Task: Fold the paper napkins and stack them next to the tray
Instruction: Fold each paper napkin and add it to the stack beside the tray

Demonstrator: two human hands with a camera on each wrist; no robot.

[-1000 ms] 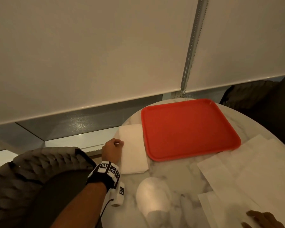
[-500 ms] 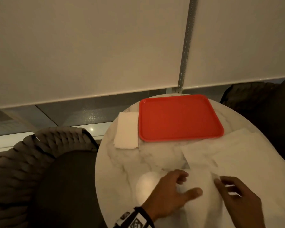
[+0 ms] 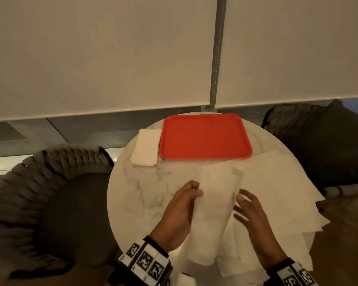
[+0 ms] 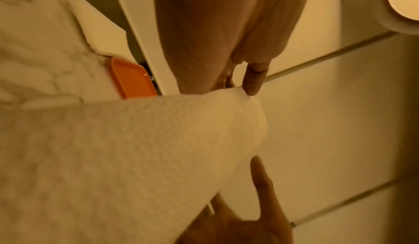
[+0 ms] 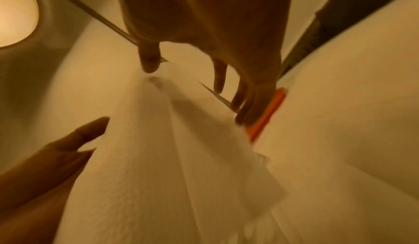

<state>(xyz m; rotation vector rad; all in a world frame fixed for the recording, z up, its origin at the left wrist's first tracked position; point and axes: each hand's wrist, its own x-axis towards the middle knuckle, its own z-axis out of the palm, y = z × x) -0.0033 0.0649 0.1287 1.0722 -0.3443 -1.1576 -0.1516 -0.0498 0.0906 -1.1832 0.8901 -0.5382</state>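
A red tray (image 3: 205,137) sits at the far side of the round marble table (image 3: 145,188). A stack of folded white napkins (image 3: 146,147) lies against the tray's left edge. My left hand (image 3: 195,189) pinches the left edge of a white napkin (image 3: 215,203) and holds it lifted above the table; the left wrist view shows the thumb (image 4: 254,81) on that napkin (image 4: 136,149). My right hand (image 3: 242,203) hovers beside the napkin's right edge with straight, spread fingers (image 5: 219,75) and holds nothing.
Several unfolded napkins (image 3: 277,193) spread over the table's right half and hang past its edge. A dark woven chair (image 3: 50,193) stands at the left and another (image 3: 318,141) at the back right. White roller blinds (image 3: 112,58) hang behind the table.
My left hand left the folded stack and came to the table's front. It took hold of a napkin from the loose pile and lifted it, and my right hand moved up beside it.
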